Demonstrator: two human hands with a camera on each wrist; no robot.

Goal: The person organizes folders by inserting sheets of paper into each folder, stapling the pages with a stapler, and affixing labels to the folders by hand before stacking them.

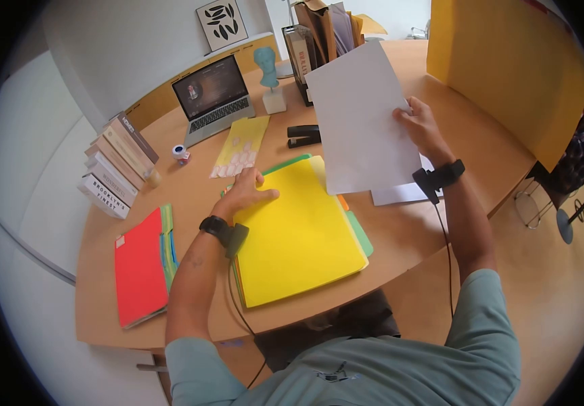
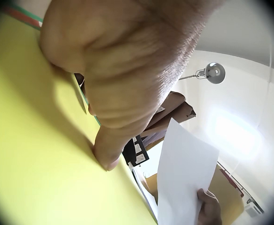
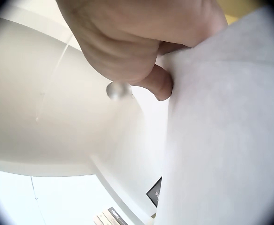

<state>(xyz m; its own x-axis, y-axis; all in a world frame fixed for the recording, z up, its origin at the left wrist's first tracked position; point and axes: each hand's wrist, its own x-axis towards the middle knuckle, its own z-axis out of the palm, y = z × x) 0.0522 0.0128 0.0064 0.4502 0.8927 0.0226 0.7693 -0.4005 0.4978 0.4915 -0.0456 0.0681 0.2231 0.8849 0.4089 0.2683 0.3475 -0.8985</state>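
Observation:
A white sheet hangs raised over the desk, its right edge pinched between thumb and fingers of the right hand. In the right wrist view the thumb lies against the sheet. The left hand rests on the upper left of a yellow folder, which tops a stack with green and orange edges showing. Up close in the left wrist view, the left hand has its thumb touching the yellow surface. More white paper lies on the desk below the raised sheet.
Left on the desk is a red folder, with upright books behind it. Farther back stand a laptop, a bust and a file holder. A black stapler lies near the sheet. A yellow partition rises at right.

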